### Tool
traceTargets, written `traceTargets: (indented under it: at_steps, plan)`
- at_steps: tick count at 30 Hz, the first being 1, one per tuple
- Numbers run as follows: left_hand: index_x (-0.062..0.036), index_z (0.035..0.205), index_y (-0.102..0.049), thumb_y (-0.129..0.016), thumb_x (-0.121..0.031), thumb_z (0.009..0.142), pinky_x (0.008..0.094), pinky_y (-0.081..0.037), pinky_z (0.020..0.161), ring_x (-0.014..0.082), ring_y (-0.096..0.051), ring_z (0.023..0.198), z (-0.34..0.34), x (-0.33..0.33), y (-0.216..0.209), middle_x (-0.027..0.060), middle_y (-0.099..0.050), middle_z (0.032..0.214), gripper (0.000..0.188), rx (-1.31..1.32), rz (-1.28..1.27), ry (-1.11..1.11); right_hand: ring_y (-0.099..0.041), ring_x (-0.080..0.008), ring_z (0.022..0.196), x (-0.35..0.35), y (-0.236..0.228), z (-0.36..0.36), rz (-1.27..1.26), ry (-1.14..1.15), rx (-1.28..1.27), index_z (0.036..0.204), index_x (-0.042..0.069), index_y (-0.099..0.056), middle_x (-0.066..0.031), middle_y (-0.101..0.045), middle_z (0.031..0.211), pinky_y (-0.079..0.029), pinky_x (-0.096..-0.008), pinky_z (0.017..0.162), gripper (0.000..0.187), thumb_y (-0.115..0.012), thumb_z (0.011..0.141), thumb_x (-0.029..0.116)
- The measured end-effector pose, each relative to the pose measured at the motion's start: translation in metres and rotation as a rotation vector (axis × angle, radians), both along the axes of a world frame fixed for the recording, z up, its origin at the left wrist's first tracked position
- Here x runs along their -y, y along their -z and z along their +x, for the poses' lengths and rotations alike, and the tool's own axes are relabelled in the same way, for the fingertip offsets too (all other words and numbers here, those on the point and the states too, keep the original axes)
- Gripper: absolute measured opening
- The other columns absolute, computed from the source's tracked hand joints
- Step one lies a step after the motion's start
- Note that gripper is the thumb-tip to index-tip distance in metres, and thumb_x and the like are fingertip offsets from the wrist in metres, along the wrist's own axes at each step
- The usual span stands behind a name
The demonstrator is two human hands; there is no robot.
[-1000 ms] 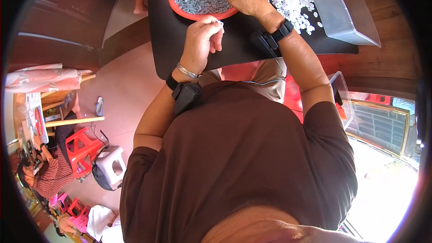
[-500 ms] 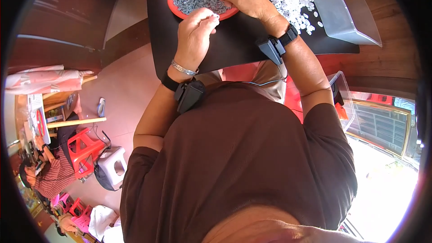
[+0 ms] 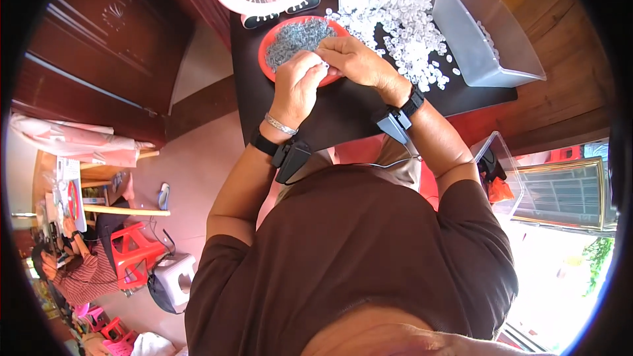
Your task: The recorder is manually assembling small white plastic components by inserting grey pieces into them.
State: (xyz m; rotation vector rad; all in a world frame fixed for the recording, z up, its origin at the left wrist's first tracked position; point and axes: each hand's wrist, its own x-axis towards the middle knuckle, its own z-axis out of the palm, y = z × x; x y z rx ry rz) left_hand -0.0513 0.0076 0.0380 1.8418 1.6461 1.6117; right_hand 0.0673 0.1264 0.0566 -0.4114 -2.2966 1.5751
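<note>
Over the near side of a round red tray (image 3: 264,60), my two hands meet at the fingertips. My left hand (image 3: 295,89) is closed in a pinch on a small white plastic piece (image 3: 324,64), partly covered by the fingers. My right hand (image 3: 357,61) is also closed, its thumb and fingertips pressed together against that piece. Whatever the right fingers hold is too small to make out. Many small grey metal pieces (image 3: 290,43) fill the tray. To its right spreads a heap of small clear-white plastic pieces (image 3: 410,33), some lying loose on the black table (image 3: 343,115).
A white fan (image 3: 270,3) with shoe-shaped feet stands behind the tray. At the right, a translucent bin (image 3: 478,59) lies beside the heap. Another person (image 3: 86,267) sits far left, near red stools (image 3: 135,254) and a pale stool (image 3: 175,277).
My right hand has come from over the metal pieces to my left hand, and their fingertips now touch. The view has shifted, bringing the fan fully into sight.
</note>
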Motion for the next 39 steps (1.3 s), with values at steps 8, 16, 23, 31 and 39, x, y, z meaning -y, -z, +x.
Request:
traceTargets:
  at_steps: [8,16,23,31,39]
  plan:
    - [-0.0033,0.075,-0.057,-0.049,-0.019,0.087,0.0207,-0.037,0.049,0.0097,-0.052,0.056,-0.016,-0.011,-0.009,0.0026,-0.056,0.066,0.021,0.656,-0.362,0.151,-0.052,-0.0092,0.065,-0.007,0.002,-0.007,-0.005,0.049,-0.128,0.083,-0.001,-0.059,-0.0012,-0.056,0.069,-0.043,-0.0234,0.062,0.022,-0.054,0.090,0.019]
    - [-0.0032,0.080,-0.060,-0.053,-0.017,0.086,0.0188,-0.038,0.050,0.0087,-0.054,0.059,-0.020,-0.017,0.006,0.0023,-0.058,0.072,0.017,0.647,-0.277,0.000,-0.049,-0.0061,0.065,-0.023,0.005,-0.012,-0.050,0.091,-0.114,0.083,0.000,-0.060,0.0010,-0.055,0.070,-0.041,-0.0212,0.061,0.018,-0.056,0.089,0.017]
    - [-0.0028,0.076,-0.059,-0.054,-0.017,0.086,0.0202,-0.037,0.048,0.0062,-0.049,0.053,-0.012,-0.013,0.000,-0.0001,-0.054,0.062,0.018,0.581,-0.183,-0.039,-0.047,-0.0067,0.062,-0.019,0.004,-0.013,-0.141,0.115,-0.100,0.076,0.003,-0.058,0.0020,-0.052,0.066,-0.039,-0.0216,0.060,0.031,-0.051,0.095,0.027]
    - [-0.0042,0.076,-0.055,-0.049,-0.018,0.089,0.0192,-0.037,0.049,0.0079,-0.050,0.053,-0.004,0.006,-0.018,-0.0001,-0.052,0.062,0.020,0.570,-0.243,0.029,-0.054,-0.0066,0.072,-0.008,-0.001,0.002,-0.207,-0.003,-0.268,0.092,0.003,-0.064,0.0002,-0.061,0.080,-0.045,-0.0203,0.066,0.016,-0.059,0.090,0.018]
    - [-0.0022,0.071,-0.053,-0.050,-0.015,0.087,0.0202,-0.034,0.049,0.0063,-0.045,0.052,0.012,0.019,-0.022,-0.0004,-0.049,0.060,0.021,0.545,-0.238,0.061,-0.055,-0.0081,0.076,0.007,-0.009,0.019,-0.066,-0.059,-0.298,0.091,0.000,-0.062,-0.0011,-0.061,0.079,-0.046,-0.0230,0.070,0.012,-0.060,0.088,0.012]
